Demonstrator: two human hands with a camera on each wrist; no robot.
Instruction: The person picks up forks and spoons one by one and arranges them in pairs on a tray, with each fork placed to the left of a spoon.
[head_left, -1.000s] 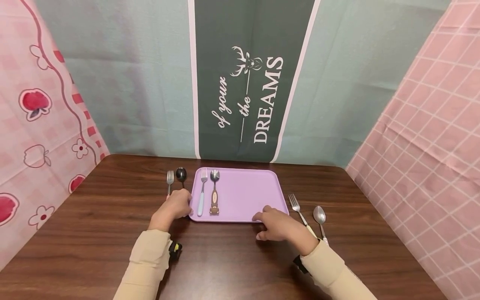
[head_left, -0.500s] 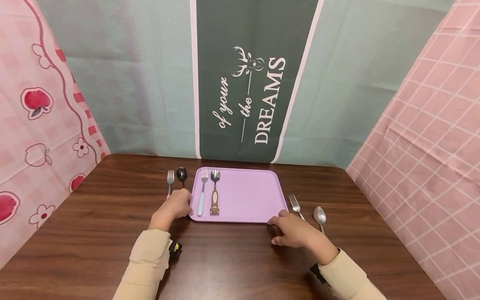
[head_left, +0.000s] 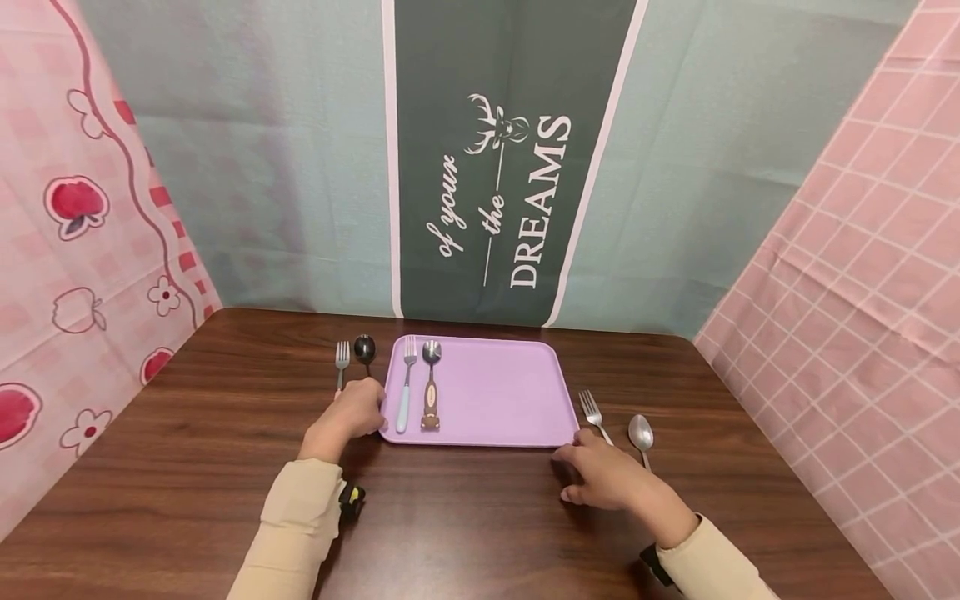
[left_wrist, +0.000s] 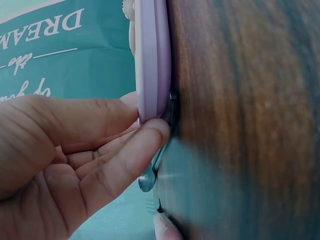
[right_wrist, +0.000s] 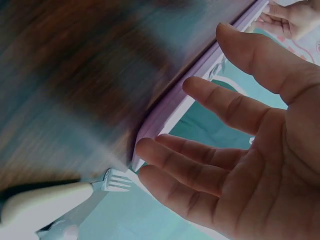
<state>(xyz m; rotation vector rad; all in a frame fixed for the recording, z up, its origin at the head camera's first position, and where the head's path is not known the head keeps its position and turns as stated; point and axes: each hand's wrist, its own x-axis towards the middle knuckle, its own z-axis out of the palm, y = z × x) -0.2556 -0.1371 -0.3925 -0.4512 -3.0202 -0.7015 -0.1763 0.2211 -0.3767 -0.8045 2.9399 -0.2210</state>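
Note:
My left hand is at the near left corner of a lilac tray. In the left wrist view its thumb and finger pinch the tray's rim. My right hand is by the near right corner, fingers spread and slightly bent, gripping nothing. Its fingertips overlap the tray's edge in the right wrist view. On the tray's left part lie a fork with a pale blue handle and a spoon with a brown bear handle, side by side.
Left of the tray lie another fork and a black spoon, their handles partly hidden by my left hand. To the right are a cream-handled fork and a metal spoon, partly behind my right hand. A cloth backdrop hangs behind the wooden table.
My right hand has slid rightward along the tray's near edge to the near right corner. The left hand keeps its grip at the left corner, and the tray has not visibly moved.

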